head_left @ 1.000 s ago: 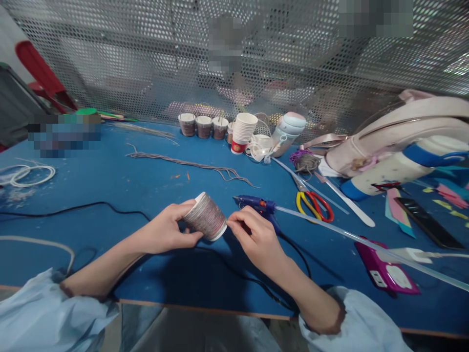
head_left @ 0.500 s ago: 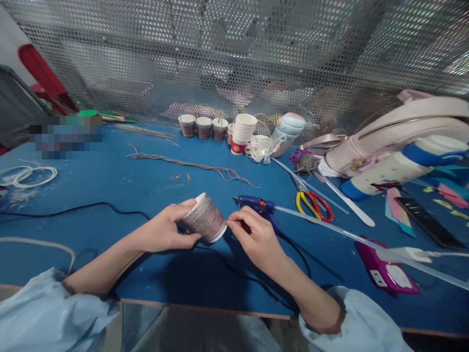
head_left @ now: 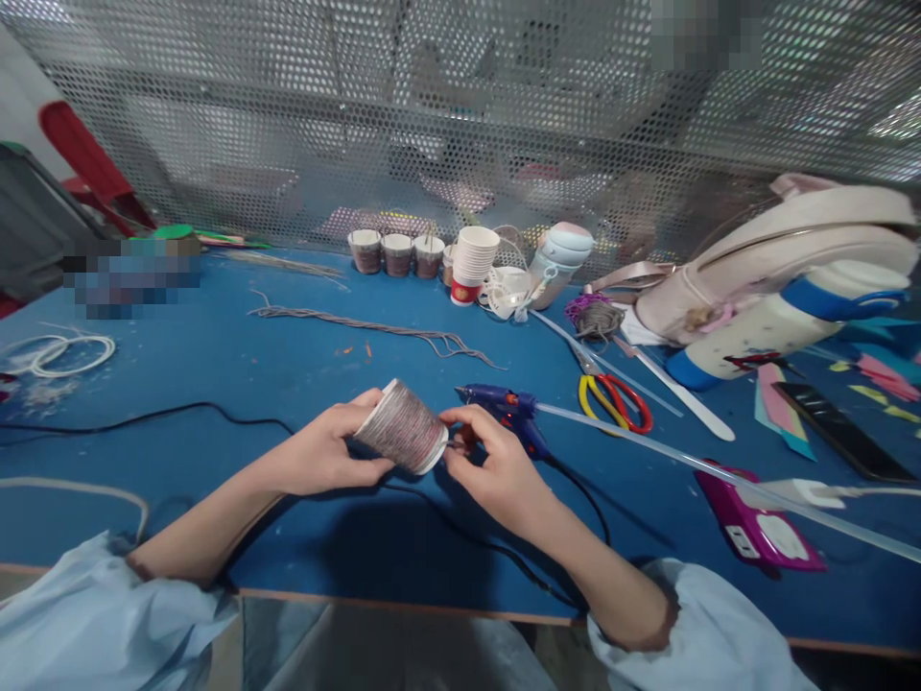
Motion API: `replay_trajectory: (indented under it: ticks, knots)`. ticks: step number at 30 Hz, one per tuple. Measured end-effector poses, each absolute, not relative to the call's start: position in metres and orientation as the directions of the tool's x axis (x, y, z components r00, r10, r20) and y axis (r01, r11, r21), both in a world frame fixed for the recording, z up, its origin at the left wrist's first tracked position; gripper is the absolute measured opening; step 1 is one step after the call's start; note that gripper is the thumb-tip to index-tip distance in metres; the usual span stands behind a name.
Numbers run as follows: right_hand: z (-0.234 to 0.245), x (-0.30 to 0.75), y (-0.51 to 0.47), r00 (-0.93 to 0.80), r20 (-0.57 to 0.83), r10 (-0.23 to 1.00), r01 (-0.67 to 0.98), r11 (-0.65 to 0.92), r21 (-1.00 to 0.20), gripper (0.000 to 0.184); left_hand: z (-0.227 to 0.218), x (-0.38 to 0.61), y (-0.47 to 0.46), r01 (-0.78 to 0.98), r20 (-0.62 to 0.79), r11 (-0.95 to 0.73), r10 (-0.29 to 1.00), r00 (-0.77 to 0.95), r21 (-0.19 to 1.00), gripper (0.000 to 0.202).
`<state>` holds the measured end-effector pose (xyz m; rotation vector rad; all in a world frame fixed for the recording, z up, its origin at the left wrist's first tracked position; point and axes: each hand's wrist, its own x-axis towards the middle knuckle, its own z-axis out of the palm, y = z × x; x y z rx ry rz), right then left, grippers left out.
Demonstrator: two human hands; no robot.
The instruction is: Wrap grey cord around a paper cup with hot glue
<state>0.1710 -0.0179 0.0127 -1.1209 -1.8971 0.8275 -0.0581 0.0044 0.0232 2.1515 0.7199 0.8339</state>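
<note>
My left hand point(head_left: 327, 451) grips a paper cup wrapped in grey-pink cord point(head_left: 403, 429), held on its side above the blue table point(head_left: 216, 374). My right hand point(head_left: 496, 470) pinches at the cup's white rim, fingers closed on the cord's end or the rim; I cannot make out which. A blue glue gun point(head_left: 507, 408) lies just behind my right hand, with a long clear glue stick point(head_left: 648, 449) trailing to the right.
Yellow-and-red scissors point(head_left: 615, 401) lie right of the glue gun. At the back stand a stack of paper cups point(head_left: 471, 261), wrapped cups point(head_left: 395, 252) and a bottle point(head_left: 557, 259). Grey cord point(head_left: 374, 328), a black cable point(head_left: 165, 415), a pink bag point(head_left: 777, 254) and a magenta device point(head_left: 755, 528) lie around.
My right hand has closed in on the cup's rim and the cup has tilted slightly. The view has shifted a little.
</note>
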Motion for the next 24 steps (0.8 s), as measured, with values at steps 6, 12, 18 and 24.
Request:
replay_trajectory:
  ticks: [6,12,18,24]
  knots:
    - [0.004,0.172,-0.015,-0.259,0.474,0.842,0.465,0.539,-0.703,0.017,0.020,-0.052,0.003,0.408,0.160,-0.405,0.842,0.514,0.818,0.024]
    - [-0.003,0.172,-0.015,-0.335,0.583,0.740,0.566,0.653,-0.503,0.014,0.017,-0.051,0.002,0.290,0.032,-0.196,0.873,0.486,0.937,0.038]
    - [-0.005,0.169,-0.015,-0.384,0.619,0.685,0.592,0.697,-0.404,0.013,0.021,-0.048,0.005,0.275,-0.075,-0.062,0.885,0.460,0.959,0.024]
    - [-0.004,0.169,-0.016,-0.381,0.615,0.691,0.595,0.692,-0.409,0.012,0.022,-0.048,0.004,0.264,-0.139,0.020,0.888,0.438,0.964,0.023]
